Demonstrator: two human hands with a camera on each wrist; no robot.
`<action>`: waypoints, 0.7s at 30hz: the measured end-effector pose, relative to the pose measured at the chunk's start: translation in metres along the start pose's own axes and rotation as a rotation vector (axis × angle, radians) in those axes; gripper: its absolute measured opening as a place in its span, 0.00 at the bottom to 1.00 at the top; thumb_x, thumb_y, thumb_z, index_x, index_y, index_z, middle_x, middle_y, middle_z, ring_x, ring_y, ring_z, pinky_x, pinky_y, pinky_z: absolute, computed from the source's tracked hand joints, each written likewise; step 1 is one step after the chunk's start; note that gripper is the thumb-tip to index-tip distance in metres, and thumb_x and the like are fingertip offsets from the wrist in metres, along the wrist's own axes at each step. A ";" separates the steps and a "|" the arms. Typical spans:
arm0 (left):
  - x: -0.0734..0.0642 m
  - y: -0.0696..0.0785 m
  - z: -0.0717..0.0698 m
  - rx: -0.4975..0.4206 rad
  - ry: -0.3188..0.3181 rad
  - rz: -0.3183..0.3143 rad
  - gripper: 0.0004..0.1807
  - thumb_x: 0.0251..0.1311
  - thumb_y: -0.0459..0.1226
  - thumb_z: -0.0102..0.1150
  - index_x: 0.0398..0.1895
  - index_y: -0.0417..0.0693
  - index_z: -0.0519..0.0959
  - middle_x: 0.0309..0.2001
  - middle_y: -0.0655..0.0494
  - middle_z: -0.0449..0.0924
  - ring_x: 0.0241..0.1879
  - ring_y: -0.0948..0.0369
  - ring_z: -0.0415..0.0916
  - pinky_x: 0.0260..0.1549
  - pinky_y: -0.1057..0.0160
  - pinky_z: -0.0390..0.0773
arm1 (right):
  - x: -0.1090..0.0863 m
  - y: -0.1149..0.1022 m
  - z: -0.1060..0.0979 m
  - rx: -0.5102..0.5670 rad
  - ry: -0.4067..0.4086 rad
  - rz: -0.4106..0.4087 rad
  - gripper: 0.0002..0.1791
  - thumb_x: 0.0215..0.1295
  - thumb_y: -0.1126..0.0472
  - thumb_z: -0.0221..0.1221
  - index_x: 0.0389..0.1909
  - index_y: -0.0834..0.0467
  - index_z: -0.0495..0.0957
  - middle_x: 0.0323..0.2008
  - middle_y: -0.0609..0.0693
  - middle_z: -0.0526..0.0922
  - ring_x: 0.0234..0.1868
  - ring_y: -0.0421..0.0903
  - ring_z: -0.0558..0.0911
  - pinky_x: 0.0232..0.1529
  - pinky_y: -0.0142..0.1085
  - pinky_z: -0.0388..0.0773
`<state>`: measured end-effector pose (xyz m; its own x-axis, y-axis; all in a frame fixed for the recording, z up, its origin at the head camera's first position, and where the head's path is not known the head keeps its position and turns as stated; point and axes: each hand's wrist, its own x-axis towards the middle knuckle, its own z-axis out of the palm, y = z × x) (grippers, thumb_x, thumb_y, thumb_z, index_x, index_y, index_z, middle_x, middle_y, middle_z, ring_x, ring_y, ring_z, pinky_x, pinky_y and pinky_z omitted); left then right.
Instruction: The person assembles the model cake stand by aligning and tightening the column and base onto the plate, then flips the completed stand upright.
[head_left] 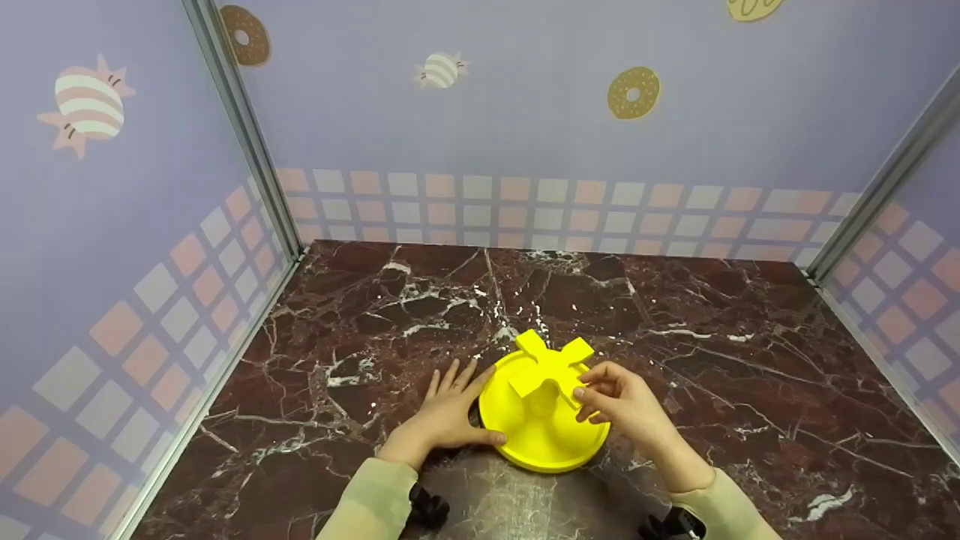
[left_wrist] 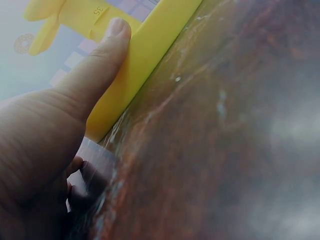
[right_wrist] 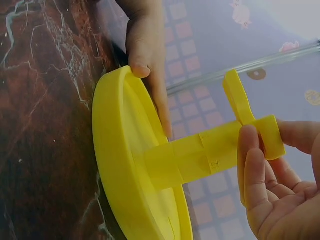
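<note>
A round yellow base with a raised rim sits on the marble-look table. From its middle rises a yellow post with small numbers marked on its side. A yellow four-armed cross piece tops the post. My left hand rests against the left of the base, fingers straight and spread, thumb pressed along the rim. With my right hand I pinch one arm of the cross between thumb and fingers. In the right wrist view, the fingers reach round that arm above the base.
Dark red marbled tabletop with white veins surrounds the base. A patterned back panel and side panels enclose the table, joined by metal corner posts. Black wrist devices sit by both cuffs.
</note>
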<state>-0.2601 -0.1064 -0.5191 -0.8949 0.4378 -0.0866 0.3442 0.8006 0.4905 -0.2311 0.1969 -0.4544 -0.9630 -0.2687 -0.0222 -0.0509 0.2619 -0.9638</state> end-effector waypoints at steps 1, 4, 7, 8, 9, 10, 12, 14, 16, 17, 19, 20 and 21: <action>0.000 0.000 0.000 -0.003 0.001 0.000 0.65 0.49 0.71 0.68 0.85 0.60 0.47 0.85 0.45 0.39 0.84 0.40 0.31 0.80 0.33 0.32 | 0.001 -0.001 -0.002 -0.020 0.006 -0.006 0.17 0.72 0.61 0.63 0.52 0.70 0.75 0.35 0.51 0.87 0.31 0.44 0.88 0.33 0.36 0.87; -0.001 0.000 0.000 -0.011 0.000 0.000 0.65 0.49 0.71 0.68 0.85 0.60 0.47 0.85 0.45 0.39 0.84 0.40 0.30 0.80 0.34 0.31 | 0.006 -0.002 -0.008 -0.053 0.067 -0.012 0.17 0.70 0.62 0.64 0.52 0.70 0.77 0.37 0.53 0.87 0.31 0.44 0.87 0.30 0.34 0.85; -0.001 0.000 0.000 -0.017 0.000 -0.001 0.65 0.49 0.71 0.68 0.85 0.61 0.47 0.85 0.45 0.39 0.84 0.40 0.30 0.80 0.34 0.31 | 0.016 -0.001 -0.016 -0.050 0.159 -0.033 0.17 0.66 0.65 0.67 0.53 0.69 0.78 0.41 0.57 0.86 0.34 0.44 0.85 0.30 0.29 0.83; -0.001 0.000 0.000 -0.016 0.000 -0.001 0.65 0.48 0.71 0.68 0.85 0.60 0.47 0.85 0.45 0.39 0.84 0.40 0.30 0.80 0.34 0.31 | 0.020 0.001 -0.019 -0.046 0.176 -0.044 0.19 0.65 0.67 0.68 0.54 0.68 0.78 0.44 0.59 0.86 0.37 0.46 0.85 0.33 0.28 0.83; -0.001 -0.001 0.000 -0.013 0.000 -0.001 0.65 0.48 0.71 0.68 0.85 0.61 0.47 0.85 0.45 0.39 0.84 0.40 0.30 0.80 0.34 0.31 | 0.024 0.002 -0.021 -0.053 0.182 -0.060 0.20 0.65 0.67 0.68 0.56 0.68 0.78 0.47 0.61 0.86 0.41 0.48 0.86 0.36 0.27 0.83; -0.001 -0.001 0.000 -0.010 0.000 -0.002 0.65 0.48 0.71 0.68 0.85 0.61 0.46 0.85 0.45 0.39 0.84 0.40 0.30 0.80 0.34 0.31 | 0.028 0.004 -0.024 -0.066 0.179 -0.075 0.21 0.65 0.68 0.68 0.58 0.67 0.78 0.51 0.62 0.85 0.45 0.50 0.86 0.40 0.26 0.84; 0.000 -0.001 0.000 -0.003 0.001 -0.001 0.65 0.48 0.72 0.68 0.85 0.61 0.46 0.85 0.45 0.39 0.84 0.40 0.30 0.80 0.34 0.32 | 0.034 0.007 -0.026 -0.072 0.152 -0.102 0.24 0.65 0.68 0.67 0.62 0.66 0.76 0.58 0.65 0.82 0.54 0.55 0.86 0.50 0.26 0.83; 0.000 -0.001 0.000 0.001 0.002 -0.001 0.65 0.48 0.72 0.67 0.85 0.61 0.46 0.85 0.44 0.39 0.84 0.40 0.30 0.80 0.34 0.32 | 0.040 0.009 -0.026 -0.070 0.125 -0.115 0.26 0.66 0.68 0.66 0.64 0.66 0.75 0.61 0.67 0.80 0.58 0.60 0.84 0.52 0.26 0.83; 0.000 -0.001 0.000 0.003 0.003 -0.001 0.65 0.48 0.72 0.67 0.85 0.61 0.46 0.85 0.44 0.39 0.84 0.40 0.30 0.80 0.34 0.32 | 0.044 0.012 -0.026 -0.036 0.089 -0.121 0.26 0.67 0.69 0.65 0.65 0.67 0.74 0.62 0.69 0.78 0.61 0.64 0.82 0.53 0.28 0.84; 0.000 -0.001 0.000 0.002 0.002 0.000 0.65 0.48 0.72 0.67 0.85 0.61 0.46 0.85 0.44 0.39 0.84 0.40 0.30 0.80 0.33 0.32 | 0.045 0.013 -0.026 -0.016 0.067 -0.126 0.27 0.67 0.70 0.64 0.67 0.67 0.72 0.64 0.69 0.77 0.62 0.66 0.81 0.53 0.28 0.84; 0.000 -0.001 0.000 0.004 0.001 0.001 0.65 0.48 0.72 0.67 0.85 0.61 0.47 0.85 0.44 0.39 0.84 0.40 0.30 0.80 0.33 0.32 | 0.047 0.015 -0.026 0.014 0.010 -0.143 0.32 0.66 0.72 0.63 0.71 0.67 0.68 0.68 0.70 0.73 0.63 0.67 0.79 0.54 0.29 0.84; -0.001 -0.001 0.000 0.005 0.002 0.002 0.65 0.48 0.72 0.67 0.85 0.60 0.47 0.85 0.44 0.39 0.84 0.39 0.30 0.80 0.33 0.32 | 0.048 0.016 -0.026 0.025 -0.023 -0.151 0.35 0.66 0.73 0.63 0.74 0.66 0.65 0.71 0.69 0.70 0.65 0.67 0.78 0.55 0.30 0.84; -0.001 -0.001 0.000 0.005 0.003 0.003 0.65 0.48 0.72 0.67 0.85 0.60 0.47 0.85 0.44 0.39 0.84 0.39 0.30 0.80 0.33 0.32 | 0.049 0.016 -0.026 0.031 -0.056 -0.157 0.38 0.66 0.72 0.64 0.76 0.65 0.62 0.73 0.69 0.67 0.66 0.63 0.78 0.56 0.30 0.84</action>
<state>-0.2599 -0.1077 -0.5192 -0.8947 0.4390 -0.0827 0.3484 0.8015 0.4860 -0.2861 0.2126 -0.4643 -0.9276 -0.3552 0.1156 -0.1908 0.1845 -0.9641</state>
